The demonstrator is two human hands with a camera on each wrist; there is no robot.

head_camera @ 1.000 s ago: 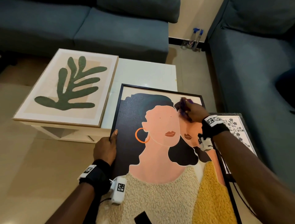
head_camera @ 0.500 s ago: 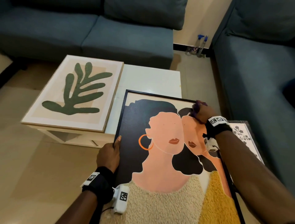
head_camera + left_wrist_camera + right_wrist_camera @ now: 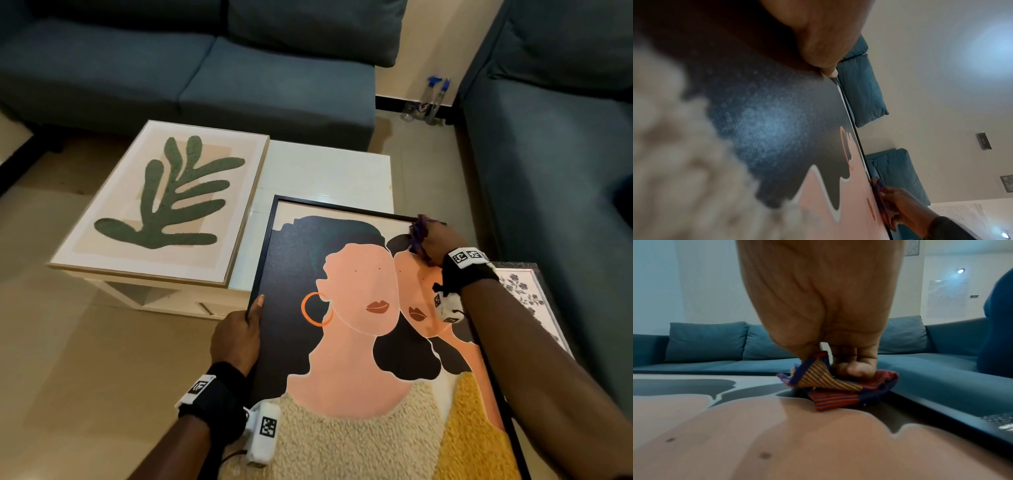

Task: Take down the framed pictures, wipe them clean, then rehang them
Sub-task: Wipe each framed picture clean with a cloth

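Observation:
A large black-framed picture of two women [image 3: 359, 342] leans with its top edge on the white table [image 3: 329, 171]. My left hand [image 3: 239, 332] grips its left frame edge, thumb on the front; the thumb [image 3: 830, 71] shows in the left wrist view. My right hand [image 3: 435, 243] holds a striped purple, orange and red cloth [image 3: 838, 386], pressing it on the glass near the picture's top right corner [image 3: 419, 228]. A leaf picture in a light wooden frame [image 3: 164, 202] lies flat on the table's left side.
A third, floral framed picture [image 3: 527, 301] lies at the right, partly under my right arm. Blue sofas stand behind [image 3: 205, 61] and to the right [image 3: 555, 154]. Two spray bottles [image 3: 431, 99] stand on the floor in the corner between them.
My right hand has slid the cloth rightward and up to the picture's top right corner. The left hand keeps its grip on the left edge. The head view shifted slightly.

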